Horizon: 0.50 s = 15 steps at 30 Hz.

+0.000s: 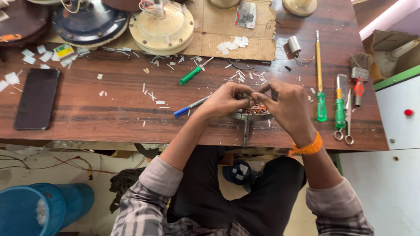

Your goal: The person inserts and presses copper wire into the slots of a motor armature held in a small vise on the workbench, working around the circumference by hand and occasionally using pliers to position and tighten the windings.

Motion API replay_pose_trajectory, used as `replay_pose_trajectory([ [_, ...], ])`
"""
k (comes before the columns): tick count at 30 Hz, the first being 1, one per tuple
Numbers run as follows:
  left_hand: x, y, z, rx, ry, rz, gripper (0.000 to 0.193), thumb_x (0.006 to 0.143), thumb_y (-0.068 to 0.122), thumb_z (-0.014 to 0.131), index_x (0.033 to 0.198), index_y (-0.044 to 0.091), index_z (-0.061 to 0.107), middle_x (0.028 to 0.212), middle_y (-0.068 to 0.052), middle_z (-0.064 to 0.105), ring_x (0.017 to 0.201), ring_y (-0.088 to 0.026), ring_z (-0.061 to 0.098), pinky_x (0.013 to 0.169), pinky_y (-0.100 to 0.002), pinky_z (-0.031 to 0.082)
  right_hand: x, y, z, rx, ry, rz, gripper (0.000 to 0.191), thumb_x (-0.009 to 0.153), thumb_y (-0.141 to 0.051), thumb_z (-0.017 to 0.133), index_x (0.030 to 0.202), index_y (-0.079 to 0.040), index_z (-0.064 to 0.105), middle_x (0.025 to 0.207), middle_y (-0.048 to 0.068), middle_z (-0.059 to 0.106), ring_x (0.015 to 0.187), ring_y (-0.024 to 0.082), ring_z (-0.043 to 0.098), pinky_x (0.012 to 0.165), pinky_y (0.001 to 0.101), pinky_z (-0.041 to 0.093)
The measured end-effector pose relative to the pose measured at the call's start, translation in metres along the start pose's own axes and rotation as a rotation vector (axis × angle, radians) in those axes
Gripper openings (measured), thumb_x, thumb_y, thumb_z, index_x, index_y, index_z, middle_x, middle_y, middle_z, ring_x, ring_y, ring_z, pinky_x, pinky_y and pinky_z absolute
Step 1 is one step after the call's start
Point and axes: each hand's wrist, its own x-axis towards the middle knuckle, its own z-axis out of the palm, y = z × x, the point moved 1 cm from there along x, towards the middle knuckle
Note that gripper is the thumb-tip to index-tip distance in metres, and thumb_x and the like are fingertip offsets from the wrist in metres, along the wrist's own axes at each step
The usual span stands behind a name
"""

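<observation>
Stator (pixel 255 112) with copper windings sits at the table's (pixel 109 109) front edge — both hands over it. Left hand (pixel 225 100) and right hand (pixel 286 102) pinch fingertips together on its windings; screwdrivers (pixel 330 102) lie right.

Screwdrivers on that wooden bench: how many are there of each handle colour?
Green-handled screwdrivers: 3, one left of the hands, one long with a yellow shaft, one shorter beside it.
Blue-handled screwdriver: 1, by the left hand.
Total: 4
</observation>
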Motion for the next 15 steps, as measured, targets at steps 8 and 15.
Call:
replay_pose_trajectory([
  [8,-0.020,0.004,-0.017,0.111,-0.029,0.052,0.019,0.088,0.014,0.080,0.107,0.012,0.081,0.096,0.001,0.078,0.088,-0.011,0.073,0.079,-0.030,0.061,-0.050,-0.021,-0.012,0.314,-0.127,0.313,0.016,0.090,-0.012,0.081,0.104,-0.006,0.078,0.067,-0.001,0.063,0.058,0.002,0.045,0.050,0.0243,0.035],
  [15,-0.015,0.020,-0.019,0.244,-0.034,0.129,0.021,0.084,0.014,0.081,0.106,0.015,0.082,0.100,-0.002,0.081,0.090,-0.013,0.077,0.083,-0.032,0.062,-0.078,-0.043,0.010,0.382,0.034,0.369,0.009,0.091,-0.005,0.081,0.099,-0.004,0.077,0.066,0.000,0.059,0.059,0.003,0.040,0.051,0.0241,0.031],
])
